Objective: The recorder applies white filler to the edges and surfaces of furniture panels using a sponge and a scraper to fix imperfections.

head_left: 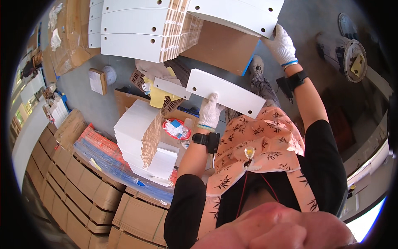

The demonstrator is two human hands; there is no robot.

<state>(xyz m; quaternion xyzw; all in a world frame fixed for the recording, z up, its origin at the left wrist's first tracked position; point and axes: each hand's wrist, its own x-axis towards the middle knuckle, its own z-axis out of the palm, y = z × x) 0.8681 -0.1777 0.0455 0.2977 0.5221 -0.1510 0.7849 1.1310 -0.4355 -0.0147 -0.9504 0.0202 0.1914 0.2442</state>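
My left hand (210, 112), in a white knit glove, grips a long white panel (226, 92) near the middle of its near edge. The thumb lies on top and the other fingers are hidden beneath. This panel has a dark round hole near each of two corners. My right hand (282, 46), gloved too, is closed at the near right corner of another white panel (236, 14). That panel lies on a brown board (226, 45) with a blue edge. Its fingertips are partly hidden by the corner.
White panels in a tall stack (132, 47) stand at the far left of the board. Closer on the left are another panel stack (134, 124), a red-rimmed basin (176, 129) and brown cartons (85, 186). Round-lidded buckets (355, 62) stand at the far right.
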